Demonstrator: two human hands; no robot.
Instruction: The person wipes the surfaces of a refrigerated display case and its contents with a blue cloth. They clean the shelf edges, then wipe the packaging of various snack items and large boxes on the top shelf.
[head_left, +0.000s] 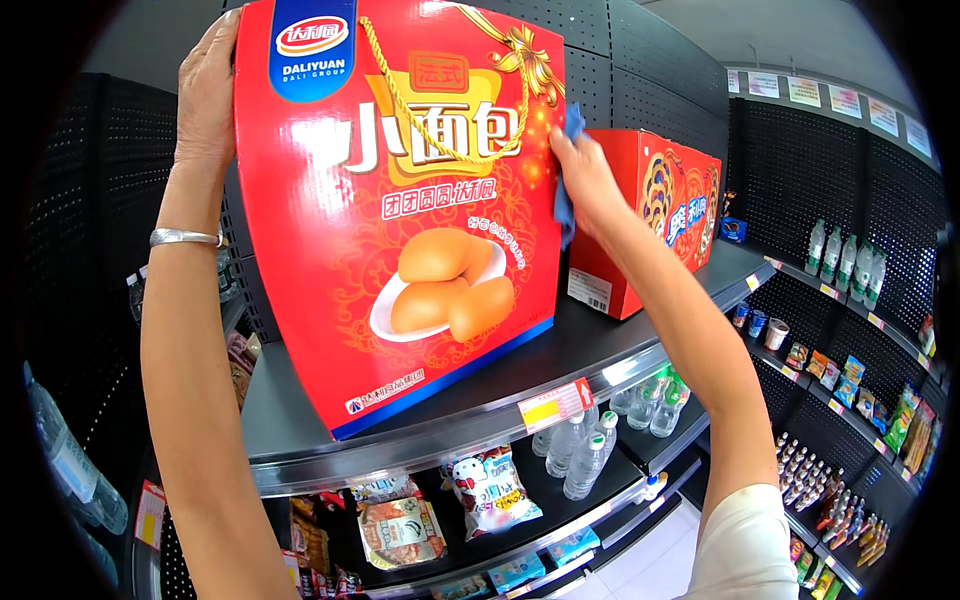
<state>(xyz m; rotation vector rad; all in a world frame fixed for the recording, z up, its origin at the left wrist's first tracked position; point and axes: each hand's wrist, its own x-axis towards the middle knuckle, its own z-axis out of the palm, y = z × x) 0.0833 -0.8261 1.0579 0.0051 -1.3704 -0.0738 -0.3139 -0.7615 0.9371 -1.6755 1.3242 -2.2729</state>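
A large red Daliyuan gift box (322, 247) with a yellow rope handle stands on the dark top shelf (600, 352), its base near the shelf's front edge. My left hand (208, 94) is on the box's upper left side, its fingertips hidden behind the edge; a silver bangle is on that wrist. At the box's right side, my right hand (589, 176) holds a blue cloth (564, 195) between its fingers and the box. Just beyond that hand stands a second red box (619, 225) with pictures of cookies.
On lower shelves are water bottles (585, 465), a snack bag (491, 491) and a packaged tray (403, 532). A price label (556, 406) sits on the shelf edge. More bottles (846, 262) and snacks line the right-hand shelves; large bottles (75, 465) stand at far left.
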